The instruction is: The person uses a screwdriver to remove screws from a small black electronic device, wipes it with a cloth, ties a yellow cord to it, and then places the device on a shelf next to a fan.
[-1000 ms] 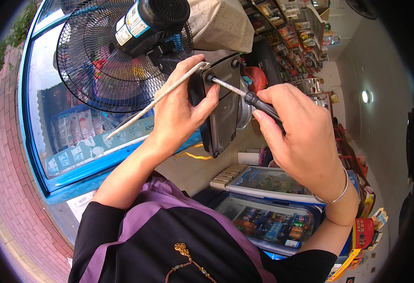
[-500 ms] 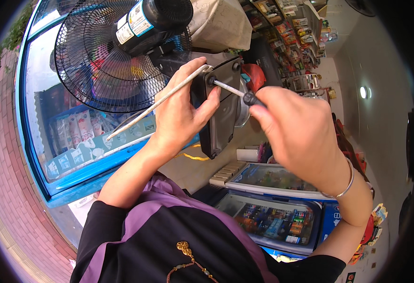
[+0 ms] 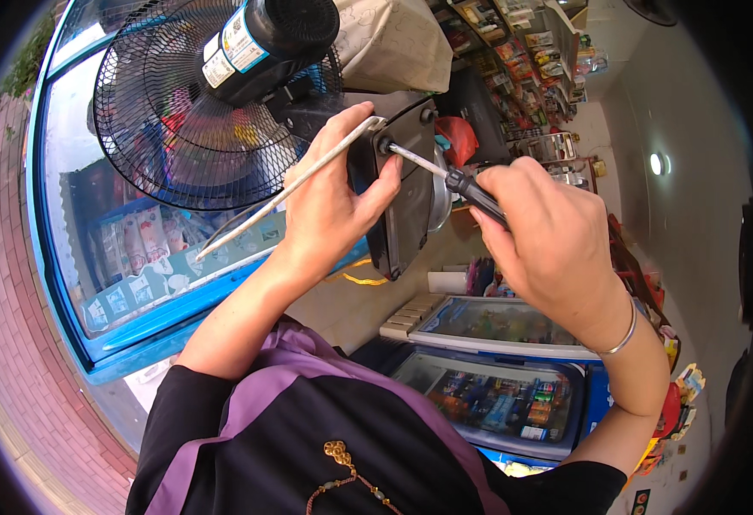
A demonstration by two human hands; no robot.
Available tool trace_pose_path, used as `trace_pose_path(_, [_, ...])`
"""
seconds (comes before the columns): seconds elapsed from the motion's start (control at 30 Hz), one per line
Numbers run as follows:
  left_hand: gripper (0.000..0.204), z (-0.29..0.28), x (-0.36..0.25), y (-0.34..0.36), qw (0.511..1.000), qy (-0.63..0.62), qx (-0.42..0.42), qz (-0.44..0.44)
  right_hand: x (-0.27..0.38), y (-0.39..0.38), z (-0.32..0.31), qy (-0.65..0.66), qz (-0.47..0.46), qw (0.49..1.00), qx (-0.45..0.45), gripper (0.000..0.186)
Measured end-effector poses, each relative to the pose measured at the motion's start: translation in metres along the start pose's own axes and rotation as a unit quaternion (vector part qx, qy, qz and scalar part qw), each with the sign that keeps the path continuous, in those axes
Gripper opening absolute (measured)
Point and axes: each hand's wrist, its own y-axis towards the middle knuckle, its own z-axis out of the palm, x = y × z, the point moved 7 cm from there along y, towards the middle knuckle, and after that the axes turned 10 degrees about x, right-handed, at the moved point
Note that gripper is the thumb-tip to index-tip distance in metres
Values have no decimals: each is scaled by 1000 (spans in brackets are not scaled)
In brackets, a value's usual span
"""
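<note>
A black electric fan (image 3: 222, 112) lies on its side, its wire cage at the left and its dark base (image 3: 404, 206) turned toward me. My left hand (image 3: 333, 184) grips the base at its edge, thumb on the underside and fingers behind. A pale power cord (image 3: 295, 184) runs across the back of that hand. My right hand (image 3: 544, 240) is closed round the black handle of a screwdriver (image 3: 458, 182). The tip of its metal shaft meets a round black foot or recess near the base's upper corner; the screw itself cannot be made out.
A blue-framed glass display freezer (image 3: 127, 318) stands under the fan at the left. Below the base are glass-topped chest coolers (image 3: 496, 395) with drinks inside. Shelves of packaged goods (image 3: 531, 69) line the back right. A cloth-covered bundle (image 3: 398, 43) and a red bag (image 3: 456, 140) sit behind the base.
My right hand has slid back along the screwdriver and turned, so more of the handle shows. The tip stays at the same spot, and my left hand keeps its hold.
</note>
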Motion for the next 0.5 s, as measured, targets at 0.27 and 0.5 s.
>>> trace_pose_path(0.27, [50, -1, 0, -2, 1000, -3, -4, -5, 16, -3, 8, -205, -98, 973, -47, 29])
trace_pose_path(0.5, [51, 3, 2, -5, 1000, 23, -1, 1, -37, 9, 29, 431, 253, 855, 137, 25])
